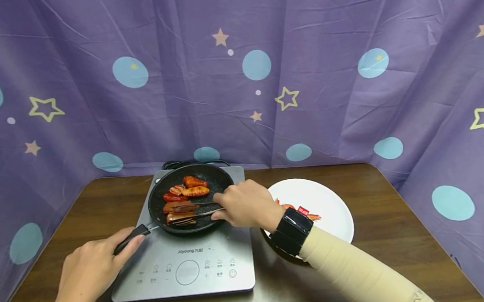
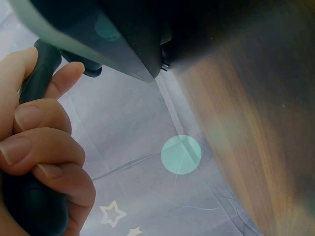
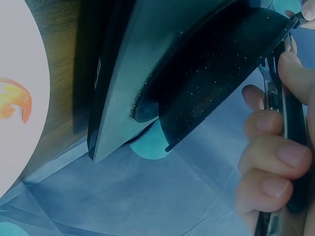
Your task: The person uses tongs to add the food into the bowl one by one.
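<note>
Grips the frying pan [image 1: 216,177] by its black handle [image 1: 140,232] with the left hand [image 1: 90,267], curling the fingers firmly round, likely to stop any sliding or turning. Rests the pan on the far half of the cooktop [image 1: 156,254], against the far edge, letting the handle cross the left edge, perhaps for easy grasp and to leave the touch panel [image 1: 187,272] along the near edge uncovered. Clamps the right hand [image 1: 248,203] on the tongs [image 1: 206,213] at the pan's right rim, probably to reach across from outside the food. Points the tips, spread apart, over two brown slices [image 1: 183,214] in the near left part; cannot tell about any pinch on either. Groups the chicken wing [image 1: 195,191] and drumstick [image 1: 194,181] beyond, clear of the tips. Has the shrimp [image 1: 314,216] on a white plate [image 1: 337,200], just past the cooktop's right edge on the table [image 1: 387,234], seemingly for easy reach.
</note>
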`<state>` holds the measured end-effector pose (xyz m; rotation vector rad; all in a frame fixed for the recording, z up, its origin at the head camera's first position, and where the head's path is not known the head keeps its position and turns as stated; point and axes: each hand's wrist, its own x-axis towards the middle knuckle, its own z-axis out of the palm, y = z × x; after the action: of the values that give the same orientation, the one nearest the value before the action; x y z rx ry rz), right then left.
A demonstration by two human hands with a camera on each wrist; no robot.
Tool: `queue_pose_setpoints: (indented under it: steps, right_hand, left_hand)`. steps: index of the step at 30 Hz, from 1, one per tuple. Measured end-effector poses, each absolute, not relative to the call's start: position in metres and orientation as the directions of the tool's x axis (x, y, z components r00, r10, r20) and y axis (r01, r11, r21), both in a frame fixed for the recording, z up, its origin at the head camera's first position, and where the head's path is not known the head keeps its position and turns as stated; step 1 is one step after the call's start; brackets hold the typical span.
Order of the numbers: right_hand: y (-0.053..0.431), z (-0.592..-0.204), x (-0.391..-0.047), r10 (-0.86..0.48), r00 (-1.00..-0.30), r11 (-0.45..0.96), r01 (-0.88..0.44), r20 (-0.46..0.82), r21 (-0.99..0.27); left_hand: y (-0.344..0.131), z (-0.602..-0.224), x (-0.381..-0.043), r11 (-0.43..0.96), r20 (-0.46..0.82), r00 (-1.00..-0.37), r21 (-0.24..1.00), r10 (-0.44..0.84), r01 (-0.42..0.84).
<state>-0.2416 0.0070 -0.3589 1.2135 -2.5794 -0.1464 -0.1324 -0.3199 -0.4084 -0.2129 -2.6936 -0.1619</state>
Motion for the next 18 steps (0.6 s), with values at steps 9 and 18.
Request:
queue_pose_setpoints:
  steps: [9, 18]
  right_hand:
    - [0.0038, -0.3604, -0.2418, -0.782, -0.588, 0.621, -0.758, 0.206, 0.197]
    - [0.0024, -0.3629, -0.2411, -0.789, -0.575, 0.612, -0.769, 0.216, 0.187]
  left_hand:
    - [-0.3199, -0.4091, -0.1331, 0.981, 0.431, -0.893, 0.075, 0.128, 0.177]
    - [-0.3205, -0.4086, -0.1325, 0.982, 0.414, -0.903, 0.088, 0.116, 0.166]
